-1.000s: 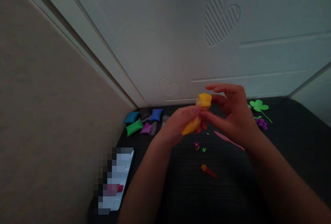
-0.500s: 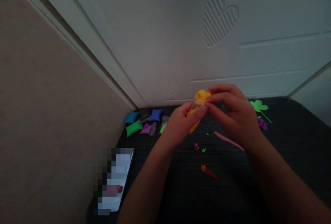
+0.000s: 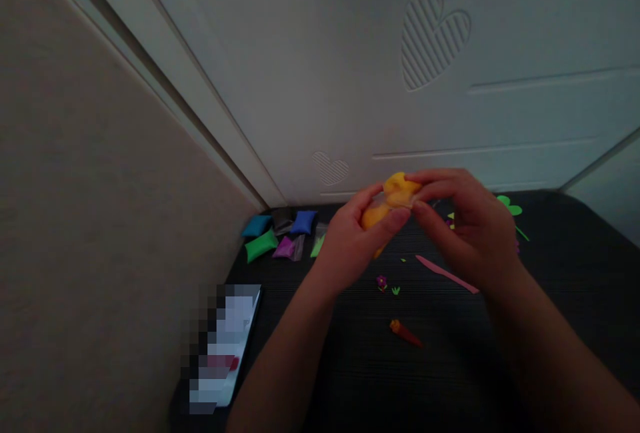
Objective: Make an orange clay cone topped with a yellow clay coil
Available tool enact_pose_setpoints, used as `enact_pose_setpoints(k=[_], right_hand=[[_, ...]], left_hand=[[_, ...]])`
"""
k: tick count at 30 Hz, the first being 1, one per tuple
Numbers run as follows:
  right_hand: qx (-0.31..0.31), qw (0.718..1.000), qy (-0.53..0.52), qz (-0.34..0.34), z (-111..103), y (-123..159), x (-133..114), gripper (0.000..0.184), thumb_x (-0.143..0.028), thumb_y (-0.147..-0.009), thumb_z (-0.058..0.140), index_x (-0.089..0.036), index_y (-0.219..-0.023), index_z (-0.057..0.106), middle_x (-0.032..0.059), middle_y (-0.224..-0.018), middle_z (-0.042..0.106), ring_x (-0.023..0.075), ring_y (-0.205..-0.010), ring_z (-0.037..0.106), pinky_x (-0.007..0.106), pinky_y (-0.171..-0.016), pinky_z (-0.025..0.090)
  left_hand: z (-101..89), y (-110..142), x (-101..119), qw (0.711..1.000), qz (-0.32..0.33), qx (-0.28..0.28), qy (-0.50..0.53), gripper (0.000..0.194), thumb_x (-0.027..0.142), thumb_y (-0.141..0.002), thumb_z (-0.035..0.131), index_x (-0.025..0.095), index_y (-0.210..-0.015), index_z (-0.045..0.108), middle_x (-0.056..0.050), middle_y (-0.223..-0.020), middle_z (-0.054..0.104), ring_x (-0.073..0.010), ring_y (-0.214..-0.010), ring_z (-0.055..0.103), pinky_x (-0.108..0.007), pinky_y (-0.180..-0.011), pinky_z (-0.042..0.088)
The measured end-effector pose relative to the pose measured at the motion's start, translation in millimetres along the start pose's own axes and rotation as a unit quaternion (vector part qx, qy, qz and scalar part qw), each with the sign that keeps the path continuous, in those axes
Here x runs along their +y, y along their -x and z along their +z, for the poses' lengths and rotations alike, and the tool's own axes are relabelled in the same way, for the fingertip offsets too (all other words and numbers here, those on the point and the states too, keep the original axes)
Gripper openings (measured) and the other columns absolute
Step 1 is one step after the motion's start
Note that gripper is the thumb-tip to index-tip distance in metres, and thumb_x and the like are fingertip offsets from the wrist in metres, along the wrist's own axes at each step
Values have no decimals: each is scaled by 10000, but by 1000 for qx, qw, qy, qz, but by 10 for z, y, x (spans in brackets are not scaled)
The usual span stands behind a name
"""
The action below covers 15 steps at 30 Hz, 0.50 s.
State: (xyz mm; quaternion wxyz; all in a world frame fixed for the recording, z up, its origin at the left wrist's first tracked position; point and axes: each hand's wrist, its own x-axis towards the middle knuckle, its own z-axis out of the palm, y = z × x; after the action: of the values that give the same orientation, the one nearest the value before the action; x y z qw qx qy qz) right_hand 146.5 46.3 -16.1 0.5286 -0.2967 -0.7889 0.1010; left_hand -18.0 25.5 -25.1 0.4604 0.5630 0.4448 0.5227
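Note:
Yellow modelling clay bulges out of its clear plastic bag, held above the far part of the dark table. My left hand is closed round the bag, thumb along its near side. At the bag's open edge my right hand pinches with thumb and fingers, its fingertips touching the clay. Below the hands lie a pink clay knife, a small purple flower, a bit of green clay grass and an orange carrot-like clay piece.
Several clay packets, among them a green one and a blue one, lie at the back left. A phone rests on the left edge. A green clover shape is at the back right, before the white panel.
Both hands and the bag have shifted slightly right. More yellow clay shows above the bag's edge, and the right hand now partly covers the purple piece at the back right.

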Motion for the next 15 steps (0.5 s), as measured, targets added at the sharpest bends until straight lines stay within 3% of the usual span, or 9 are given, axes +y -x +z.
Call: enact_pose_setpoints(k=[5,8,15], right_hand=[[32,990,-121,64,7,-1,2,131,-147,-829,583,-258,-895,607,26,-1103,627,194,-1024,596,406,-903,491],[21,979,-180,90,23,6,12,142,-142,-822,597,-265,-890,623,16,-1113,617,184,-1014,601,384,-884,514],[-30,962,-236,131,1,35,2,130,-157,-816,607,-257,-893,636,23,-1146,575,189,-1028,590,371,-866,527]], left_hand=[[-87,-22,-28,990,0,-27,137,259,404,-868,530,287,-1050,672,-2,-1015,691,-124,-883,615,-215,-746,473],[-119,-38,-35,988,-14,-38,148,215,332,-820,617,297,-1022,684,9,-970,703,-112,-822,625,-212,-707,483],[-113,-50,-34,994,-2,-29,107,313,311,-739,701,250,-1043,668,-10,-857,720,-132,-760,640,-243,-663,513]])
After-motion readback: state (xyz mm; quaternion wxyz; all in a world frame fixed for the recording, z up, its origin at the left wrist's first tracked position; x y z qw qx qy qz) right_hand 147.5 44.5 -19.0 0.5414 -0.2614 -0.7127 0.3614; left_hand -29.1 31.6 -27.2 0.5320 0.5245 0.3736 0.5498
